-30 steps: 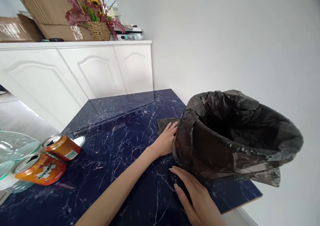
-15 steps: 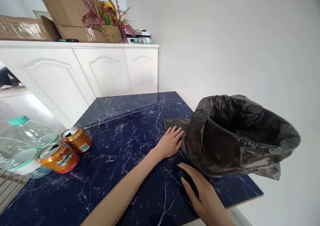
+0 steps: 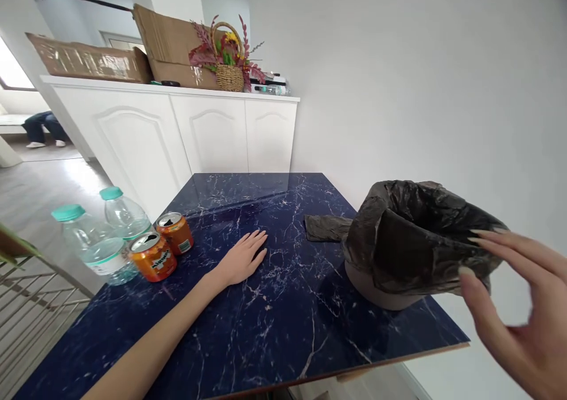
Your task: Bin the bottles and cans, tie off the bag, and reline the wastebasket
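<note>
My left hand point(image 3: 243, 259) lies flat on the dark blue marbled table point(image 3: 283, 311), holding nothing. At the right edge, my right hand point(image 3: 527, 293) is raised with thumb and fingers apart, its fingertips at the rim of a bin lined with a black bag point(image 3: 407, 246). Whether they touch the bag I cannot tell. A folded piece of black plastic point(image 3: 326, 227) lies left of the bin. Two orange cans point(image 3: 153, 257) point(image 3: 175, 233) stand open at the table's left side, beside two clear bottles with teal caps point(image 3: 100, 249) point(image 3: 127, 214).
A white cabinet point(image 3: 217, 131) stands beyond the table, bearing cardboard boxes point(image 3: 88, 60) and a flower basket point(image 3: 230, 78). A metal rack point(image 3: 39, 305) is at the lower left. A person's legs point(image 3: 44, 128) show far left. A wall rises on the right.
My left hand has moved left, away from the black plastic. My right hand has gone up and right to the bin's rim. The view has shifted, showing more on the left.
</note>
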Tool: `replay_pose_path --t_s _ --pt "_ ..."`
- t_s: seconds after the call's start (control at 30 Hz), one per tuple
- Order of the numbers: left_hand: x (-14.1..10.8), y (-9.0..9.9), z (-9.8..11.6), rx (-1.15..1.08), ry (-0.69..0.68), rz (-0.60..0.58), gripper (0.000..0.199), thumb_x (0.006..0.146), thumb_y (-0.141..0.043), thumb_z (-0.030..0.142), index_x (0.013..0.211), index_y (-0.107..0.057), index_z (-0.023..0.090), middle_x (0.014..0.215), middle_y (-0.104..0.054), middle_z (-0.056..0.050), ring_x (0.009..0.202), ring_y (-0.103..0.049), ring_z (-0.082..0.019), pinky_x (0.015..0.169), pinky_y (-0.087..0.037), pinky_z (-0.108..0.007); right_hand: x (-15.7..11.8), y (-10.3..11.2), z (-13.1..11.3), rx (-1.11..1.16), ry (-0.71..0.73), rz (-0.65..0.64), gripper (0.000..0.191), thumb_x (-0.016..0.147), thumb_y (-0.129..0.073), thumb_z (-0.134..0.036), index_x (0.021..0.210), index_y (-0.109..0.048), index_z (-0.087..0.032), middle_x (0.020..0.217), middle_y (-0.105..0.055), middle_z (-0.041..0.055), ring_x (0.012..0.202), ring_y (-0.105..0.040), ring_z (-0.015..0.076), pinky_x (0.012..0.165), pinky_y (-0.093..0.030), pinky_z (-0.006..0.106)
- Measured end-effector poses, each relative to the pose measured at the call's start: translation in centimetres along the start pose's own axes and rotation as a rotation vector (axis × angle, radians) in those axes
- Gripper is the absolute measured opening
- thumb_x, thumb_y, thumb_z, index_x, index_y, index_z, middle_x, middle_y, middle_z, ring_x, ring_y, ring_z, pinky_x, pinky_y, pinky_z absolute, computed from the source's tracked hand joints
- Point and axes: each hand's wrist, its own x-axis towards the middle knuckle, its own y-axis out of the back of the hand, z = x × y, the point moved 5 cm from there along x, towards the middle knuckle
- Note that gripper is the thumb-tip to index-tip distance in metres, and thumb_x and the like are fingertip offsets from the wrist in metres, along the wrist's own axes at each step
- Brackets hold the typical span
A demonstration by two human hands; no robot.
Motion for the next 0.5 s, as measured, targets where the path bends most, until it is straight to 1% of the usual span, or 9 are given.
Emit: replay_pose_path --t_s 0.03,0.07,0.1,0.17,0.23,0.33,0.4,0.5 --pt "-0.9 0.4 -0.4 -0.004 0.01 0.005 0.06 0.115 -0.034 0.051 0.164 -0.049 0.02 0.173 -0.044 -0.011 0.164 -0.035 -0.028 0.136 -0.025 -0.05 0.5 -0.4 -0.2 -0.007 0.015 -0.015 0.039 0.101 -0.057 -0.056 0.128 -0.066 -0.029 0.13 -0.073 0.0165 0.14 -0.06 0.0437 0.121 -0.044 0.067" --pt "-1.6 0.7 -0.7 -0.008 0.018 0.01 0.06 0.115 -0.034 0.051 0.163 -0.05 0.021 0.172 -0.045 -0.011 0.164 -0.036 -0.028 0.136 -0.025 -0.05 0.9 -0.8 -0.3 0.0 0.038 -0.028 0.039 0.103 -0.055 -0.057 0.128 -0.066 -0.029 0.125 -0.075 0.0156 0.141 -0.06 0.0431 0.122 -0.043 0.067" --pt "-2.3 0.9 -0.8 -0.014 0.025 0.015 0.059 0.115 -0.035 0.051 0.163 -0.051 0.021 0.172 -0.046 -0.01 0.163 -0.037 -0.028 0.136 -0.026 -0.049 1.0 -1.1 -0.4 0.01 0.054 -0.034 0.038 0.104 -0.054 -0.058 0.124 -0.067 -0.029 0.119 -0.076 0.0146 0.137 -0.063 0.0425 0.122 -0.043 0.067" --pt "-3.2 1.2 -0.9 -0.027 0.036 0.025 0.059 0.115 -0.035 0.051 0.163 -0.052 0.021 0.172 -0.047 -0.01 0.163 -0.038 -0.027 0.136 -0.027 -0.048 1.0 -1.6 -0.1 0.021 0.031 -0.008 0.04 0.103 -0.055 -0.064 0.115 -0.068 -0.028 0.109 -0.077 0.0127 0.123 -0.07 0.0401 0.119 -0.047 0.065" --pt "-3.6 1.3 -0.8 -0.042 0.044 0.037 0.058 0.114 -0.035 0.05 0.161 -0.053 0.021 0.171 -0.048 -0.01 0.163 -0.038 -0.027 0.136 -0.027 -0.048 0.9 -1.8 0.4 0.037 -0.012 0.02 0.047 0.1 -0.057 -0.073 0.107 -0.067 -0.028 0.104 -0.077 0.0123 0.115 -0.072 0.0384 0.116 -0.05 0.063" --pt "-3.8 1.3 -0.6 -0.07 0.049 0.052 0.057 0.114 -0.038 0.05 0.158 -0.056 0.019 0.169 -0.051 -0.012 0.162 -0.04 -0.028 0.135 -0.027 -0.049 0.9 -2.3 0.6 0.067 -0.061 -0.004 0.056 0.095 -0.057 -0.083 0.101 -0.068 -0.028 0.099 -0.077 0.0114 0.116 -0.071 0.0375 0.112 -0.052 0.059" --pt "-3.9 1.4 -0.5 -0.093 0.052 0.066 0.055 0.113 -0.04 0.048 0.155 -0.058 0.019 0.167 -0.053 -0.013 0.161 -0.042 -0.029 0.135 -0.029 -0.051 1.1 -2.5 0.0 0.103 -0.067 -0.029 0.057 0.093 -0.059 -0.085 0.098 -0.069 -0.029 0.098 -0.077 0.0106 0.112 -0.072 0.0358 0.112 -0.052 0.057" --pt "-4.1 1.8 -0.5 -0.14 0.064 0.101 0.051 0.11 -0.045 0.045 0.151 -0.061 0.018 0.164 -0.057 -0.014 0.158 -0.046 -0.031 0.133 -0.033 -0.052 1.5 -3.1 -2.3 0.197 -0.028 -0.063 0.052 0.094 -0.063 -0.08 0.098 -0.069 -0.029 0.095 -0.076 0.0082 0.098 -0.075 0.0317 0.115 -0.051 0.055"
